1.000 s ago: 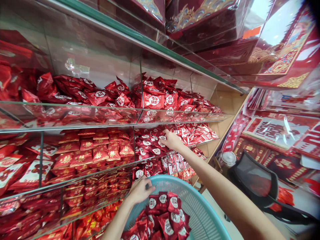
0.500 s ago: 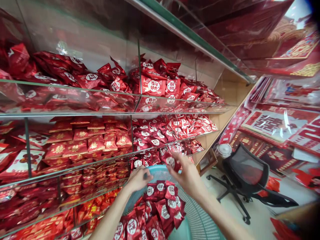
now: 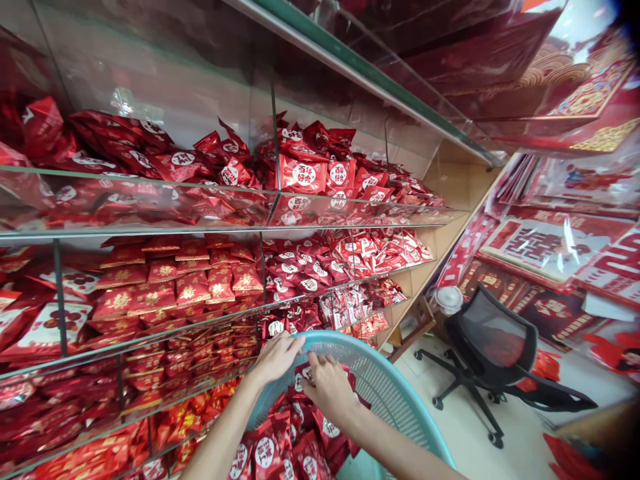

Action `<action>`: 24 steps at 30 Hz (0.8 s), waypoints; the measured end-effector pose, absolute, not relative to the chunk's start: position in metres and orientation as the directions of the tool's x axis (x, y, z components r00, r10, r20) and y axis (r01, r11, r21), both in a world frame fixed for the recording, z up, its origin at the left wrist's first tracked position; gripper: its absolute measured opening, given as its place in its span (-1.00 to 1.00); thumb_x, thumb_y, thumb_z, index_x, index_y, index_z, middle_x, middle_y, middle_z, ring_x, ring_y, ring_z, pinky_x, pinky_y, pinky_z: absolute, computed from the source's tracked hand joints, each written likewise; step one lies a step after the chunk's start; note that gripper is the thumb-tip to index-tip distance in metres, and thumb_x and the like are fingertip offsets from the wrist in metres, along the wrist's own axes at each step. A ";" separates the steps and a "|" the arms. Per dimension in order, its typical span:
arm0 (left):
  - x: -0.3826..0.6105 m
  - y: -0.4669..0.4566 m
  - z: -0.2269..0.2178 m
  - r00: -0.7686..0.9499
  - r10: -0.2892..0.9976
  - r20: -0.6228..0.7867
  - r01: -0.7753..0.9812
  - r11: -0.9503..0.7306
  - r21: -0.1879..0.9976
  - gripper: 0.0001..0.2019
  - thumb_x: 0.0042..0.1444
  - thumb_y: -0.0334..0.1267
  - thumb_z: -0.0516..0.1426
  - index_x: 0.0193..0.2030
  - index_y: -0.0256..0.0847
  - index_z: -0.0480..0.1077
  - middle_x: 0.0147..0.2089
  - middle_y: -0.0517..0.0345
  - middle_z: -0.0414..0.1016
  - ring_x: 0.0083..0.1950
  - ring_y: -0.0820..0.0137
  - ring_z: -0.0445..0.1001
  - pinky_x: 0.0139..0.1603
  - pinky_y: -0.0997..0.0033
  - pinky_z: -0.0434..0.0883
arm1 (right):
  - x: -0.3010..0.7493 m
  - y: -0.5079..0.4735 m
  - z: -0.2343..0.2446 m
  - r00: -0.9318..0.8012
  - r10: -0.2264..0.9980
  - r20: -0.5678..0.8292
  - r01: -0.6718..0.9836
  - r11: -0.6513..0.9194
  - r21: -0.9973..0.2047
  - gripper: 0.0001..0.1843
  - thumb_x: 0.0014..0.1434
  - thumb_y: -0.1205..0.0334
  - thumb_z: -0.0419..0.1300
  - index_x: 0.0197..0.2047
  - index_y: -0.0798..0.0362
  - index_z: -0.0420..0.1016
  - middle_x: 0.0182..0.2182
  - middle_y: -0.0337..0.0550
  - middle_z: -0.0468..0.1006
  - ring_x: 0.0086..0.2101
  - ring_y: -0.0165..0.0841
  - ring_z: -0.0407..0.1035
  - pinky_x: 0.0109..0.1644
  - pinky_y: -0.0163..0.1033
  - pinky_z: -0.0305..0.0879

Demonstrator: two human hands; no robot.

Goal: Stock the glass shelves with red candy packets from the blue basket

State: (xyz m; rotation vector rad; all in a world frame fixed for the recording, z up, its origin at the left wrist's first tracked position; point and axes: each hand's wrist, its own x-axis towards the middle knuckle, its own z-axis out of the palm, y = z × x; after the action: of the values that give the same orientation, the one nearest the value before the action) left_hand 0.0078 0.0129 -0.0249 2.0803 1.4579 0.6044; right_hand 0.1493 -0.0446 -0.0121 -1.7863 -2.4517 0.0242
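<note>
My left hand (image 3: 280,357) is at the far-left rim of a turquoise plastic basket (image 3: 407,383), its fingers closed over the edge. Inside the basket lies a heap of dark red packets (image 3: 265,452) with white oval labels and dark characters. My right hand (image 3: 330,390) reaches down into the basket, fingers curled onto the row of packets (image 3: 299,382) at the far end of the heap. A packet under its fingers is mostly hidden by the hand.
Glass shelves (image 3: 210,230) hold heaps of red packets, among them gold-printed packets (image 3: 145,297) and packets with white labels (image 3: 303,175). At the right stand a black office chair (image 3: 500,333) and red printed goods (image 3: 540,247). A glass shelf edge (image 3: 350,63) juts overhead.
My right hand has moved down and left, bringing a red packet from above the far rim into the basket. My left hand stays at the rim, its fingers now straighter.
</note>
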 end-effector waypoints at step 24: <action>0.005 0.012 -0.023 0.322 0.944 0.078 0.716 -0.297 0.632 -0.36 0.10 0.16 -0.35 -0.45 -0.12 0.44 -0.31 0.19 0.40 -0.21 0.42 0.36 -0.18 0.52 0.19 | 0.182 0.044 0.156 -0.451 0.769 0.454 0.728 0.611 -0.312 -0.81 0.03 0.25 0.09 -0.24 0.08 0.36 -0.46 -0.22 0.44 -0.44 -0.45 0.29 -0.34 -0.35 0.18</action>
State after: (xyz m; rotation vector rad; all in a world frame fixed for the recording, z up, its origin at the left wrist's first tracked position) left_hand 0.0054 0.0121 -0.0231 2.1024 1.4605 0.6139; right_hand 0.1817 0.0441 0.1558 -1.1758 -2.2755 0.0963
